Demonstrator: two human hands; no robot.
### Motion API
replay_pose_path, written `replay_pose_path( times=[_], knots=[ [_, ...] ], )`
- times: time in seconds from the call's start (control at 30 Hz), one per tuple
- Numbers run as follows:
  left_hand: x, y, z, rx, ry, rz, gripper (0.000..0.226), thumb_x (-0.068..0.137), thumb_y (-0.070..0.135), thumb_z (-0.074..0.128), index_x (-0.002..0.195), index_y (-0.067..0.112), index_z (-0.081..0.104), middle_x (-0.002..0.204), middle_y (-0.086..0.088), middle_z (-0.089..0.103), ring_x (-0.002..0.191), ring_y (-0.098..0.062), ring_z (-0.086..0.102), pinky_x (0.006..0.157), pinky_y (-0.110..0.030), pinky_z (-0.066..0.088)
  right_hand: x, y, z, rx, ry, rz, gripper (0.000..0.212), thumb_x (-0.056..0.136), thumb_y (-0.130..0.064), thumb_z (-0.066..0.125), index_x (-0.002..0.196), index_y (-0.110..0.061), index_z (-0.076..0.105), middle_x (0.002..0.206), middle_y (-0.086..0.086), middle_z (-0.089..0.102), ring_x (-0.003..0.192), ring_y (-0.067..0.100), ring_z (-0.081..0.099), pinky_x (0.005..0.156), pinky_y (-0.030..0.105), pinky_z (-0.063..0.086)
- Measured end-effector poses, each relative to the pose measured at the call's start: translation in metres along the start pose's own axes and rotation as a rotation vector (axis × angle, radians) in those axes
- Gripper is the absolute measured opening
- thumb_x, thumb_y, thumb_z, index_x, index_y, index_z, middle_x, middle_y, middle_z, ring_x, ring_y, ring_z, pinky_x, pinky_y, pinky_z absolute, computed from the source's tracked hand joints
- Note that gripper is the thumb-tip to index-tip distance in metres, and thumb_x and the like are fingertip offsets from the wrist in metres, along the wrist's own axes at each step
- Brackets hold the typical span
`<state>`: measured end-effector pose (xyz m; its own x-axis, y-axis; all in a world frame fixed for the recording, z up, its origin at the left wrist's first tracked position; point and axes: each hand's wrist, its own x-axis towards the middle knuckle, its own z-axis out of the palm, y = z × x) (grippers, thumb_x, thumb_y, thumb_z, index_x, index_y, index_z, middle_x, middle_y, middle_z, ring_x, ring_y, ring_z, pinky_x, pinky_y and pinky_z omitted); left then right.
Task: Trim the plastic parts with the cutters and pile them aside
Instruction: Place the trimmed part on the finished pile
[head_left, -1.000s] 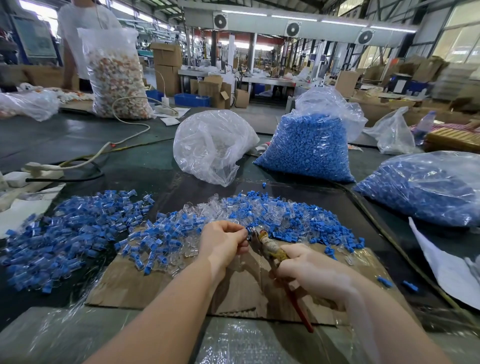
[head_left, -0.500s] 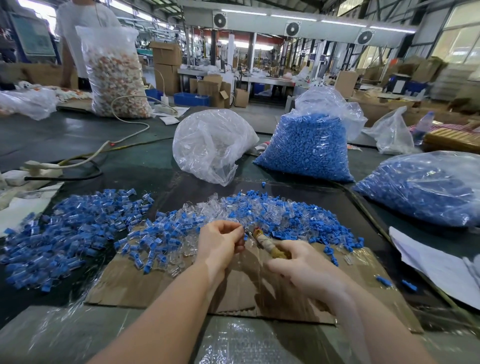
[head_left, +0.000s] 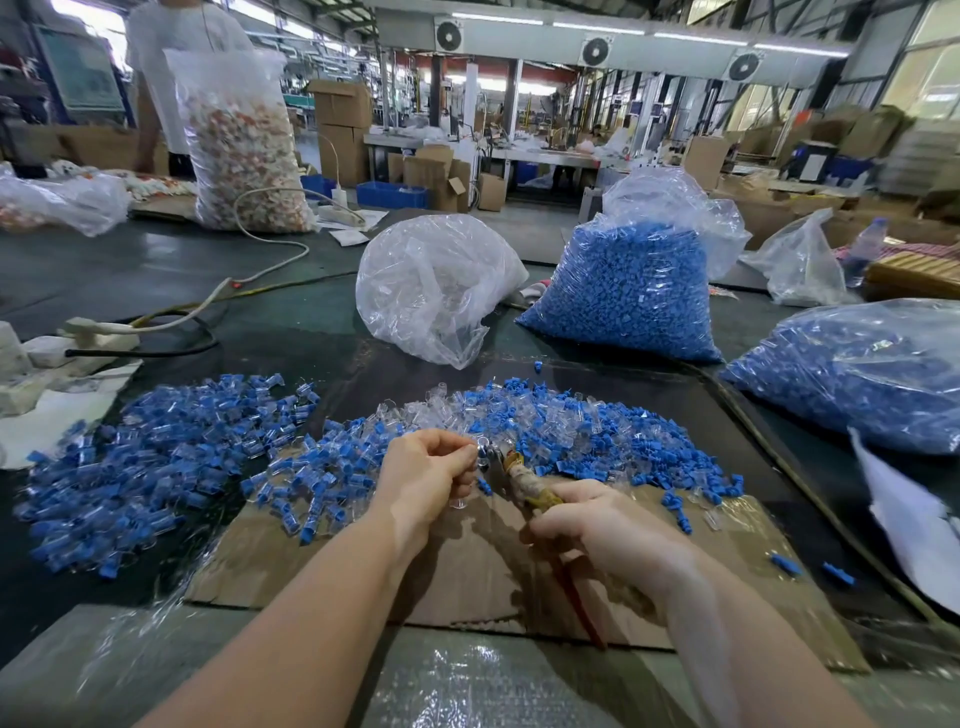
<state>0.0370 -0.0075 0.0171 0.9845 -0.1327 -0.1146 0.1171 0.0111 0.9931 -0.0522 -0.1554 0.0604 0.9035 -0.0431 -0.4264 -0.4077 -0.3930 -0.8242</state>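
My left hand (head_left: 428, 475) pinches a small clear plastic part at its fingertips, right against the jaws of the cutters (head_left: 522, 480). My right hand (head_left: 597, 525) grips the cutters by their taped, red-tipped handles. Both hands hover over a sheet of cardboard (head_left: 467, 566). Just beyond them lies a heap of clear and blue plastic parts (head_left: 597, 431). A second spread of blue and clear parts (head_left: 150, 457) covers the table to the left. The part in my fingers is mostly hidden.
Behind the heap stand a nearly empty clear bag (head_left: 431, 291) and a full bag of blue pieces (head_left: 631, 291); another blue-filled bag (head_left: 862, 374) lies at right. A cable (head_left: 260, 270) and power strip run at left. A person stands behind a tall bag (head_left: 239, 140).
Both hands have shifted slightly away from me toward the heap. The cutters' jaws have come up against the part in my left fingers, and a small blue piece now lies below them.
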Motion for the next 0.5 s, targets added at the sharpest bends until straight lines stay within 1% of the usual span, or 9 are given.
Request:
replay_pose_path(
  times=[0.17, 0.27, 0.3, 0.33, 0.37, 0.4, 0.43, 0.47, 0.5],
  knots=[
    [0.004, 0.0, 0.0, 0.005, -0.004, -0.014, 0.007, 0.087, 0.001, 0.059, 0.084, 0.003, 0.065, 0.064, -0.007, 0.061, 0.046, -0.007, 0.056, 0.047, -0.017, 0.047, 0.004, 0.0, 0.003, -0.006, 0.012, -0.014, 0.023, 0.085, -0.01, 0.057, 0.106, -0.006, 0.063, 0.082, 0.009, 0.068, 0.069, 0.015, 0.063, 0.075, 0.032, 0.05],
    [0.003, 0.002, 0.0, 0.017, -0.005, -0.013, 0.008, 0.088, 0.001, 0.058, 0.083, 0.003, 0.064, 0.064, -0.007, 0.06, 0.046, -0.007, 0.054, 0.046, -0.016, 0.045, 0.004, -0.001, 0.003, 0.017, 0.013, -0.005, 0.021, 0.085, -0.011, 0.057, 0.105, -0.007, 0.063, 0.094, 0.016, 0.07, 0.076, 0.018, 0.064, 0.083, 0.039, 0.051],
    [0.003, 0.003, -0.001, 0.056, 0.011, -0.001, 0.008, 0.088, 0.003, 0.058, 0.084, 0.005, 0.064, 0.064, -0.007, 0.06, 0.048, -0.008, 0.054, 0.047, -0.017, 0.046, 0.005, 0.0, 0.004, 0.012, 0.026, -0.006, 0.017, 0.085, -0.01, 0.056, 0.101, -0.007, 0.063, 0.094, 0.017, 0.069, 0.077, 0.02, 0.063, 0.082, 0.039, 0.051],
    [0.003, 0.003, -0.002, 0.122, 0.041, 0.022, 0.008, 0.088, 0.005, 0.059, 0.084, 0.007, 0.065, 0.065, -0.005, 0.061, 0.051, -0.009, 0.055, 0.049, -0.019, 0.047, 0.007, 0.001, 0.004, -0.008, 0.056, -0.013, 0.011, 0.086, -0.01, 0.054, 0.094, -0.008, 0.062, 0.088, 0.017, 0.067, 0.075, 0.02, 0.06, 0.076, 0.036, 0.05],
    [0.003, 0.003, -0.005, 0.219, 0.086, 0.064, 0.009, 0.089, 0.007, 0.059, 0.083, 0.009, 0.066, 0.066, -0.004, 0.062, 0.054, -0.01, 0.056, 0.053, -0.021, 0.048, 0.009, 0.002, 0.004, -0.064, 0.113, -0.032, 0.006, 0.087, -0.009, 0.052, 0.085, -0.01, 0.058, 0.081, 0.013, 0.062, 0.071, 0.019, 0.056, 0.067, 0.031, 0.047],
    [0.003, 0.003, -0.008, 0.335, 0.142, 0.129, 0.01, 0.088, 0.009, 0.06, 0.081, 0.012, 0.066, 0.068, -0.001, 0.063, 0.058, -0.01, 0.056, 0.055, -0.023, 0.047, 0.011, 0.005, 0.004, -0.163, 0.197, -0.064, 0.01, 0.088, -0.01, 0.049, 0.08, -0.014, 0.053, 0.08, 0.007, 0.057, 0.07, 0.017, 0.052, 0.063, 0.027, 0.042],
    [0.003, 0.003, -0.013, 0.46, 0.209, 0.205, 0.012, 0.088, 0.01, 0.06, 0.079, 0.015, 0.066, 0.07, 0.002, 0.063, 0.061, -0.009, 0.056, 0.057, -0.02, 0.043, 0.014, 0.01, 0.002, -0.306, 0.279, -0.101, 0.009, 0.089, -0.013, 0.047, 0.083, -0.016, 0.052, 0.085, 0.004, 0.055, 0.075, 0.016, 0.051, 0.065, 0.027, 0.041],
    [0.003, 0.002, -0.018, 0.571, 0.276, 0.279, 0.012, 0.089, 0.011, 0.06, 0.08, 0.017, 0.067, 0.074, 0.005, 0.063, 0.063, -0.007, 0.055, 0.057, -0.018, 0.039, 0.017, 0.015, 0.001, -0.462, 0.354, -0.122, 0.007, 0.09, -0.017, 0.047, 0.092, -0.016, 0.054, 0.094, 0.003, 0.054, 0.086, 0.017, 0.051, 0.073, 0.029, 0.041],
    [0.004, 0.002, -0.023, 0.658, 0.335, 0.345, 0.011, 0.088, 0.011, 0.06, 0.086, 0.016, 0.069, 0.079, 0.005, 0.063, 0.066, -0.007, 0.054, 0.06, -0.018, 0.036, 0.017, 0.02, 0.0, -0.61, 0.416, -0.124, 0.015, 0.09, -0.021, 0.048, 0.103, -0.015, 0.053, 0.103, 0.003, 0.053, 0.099, 0.019, 0.05, 0.083, 0.032, 0.041]
  ],
)
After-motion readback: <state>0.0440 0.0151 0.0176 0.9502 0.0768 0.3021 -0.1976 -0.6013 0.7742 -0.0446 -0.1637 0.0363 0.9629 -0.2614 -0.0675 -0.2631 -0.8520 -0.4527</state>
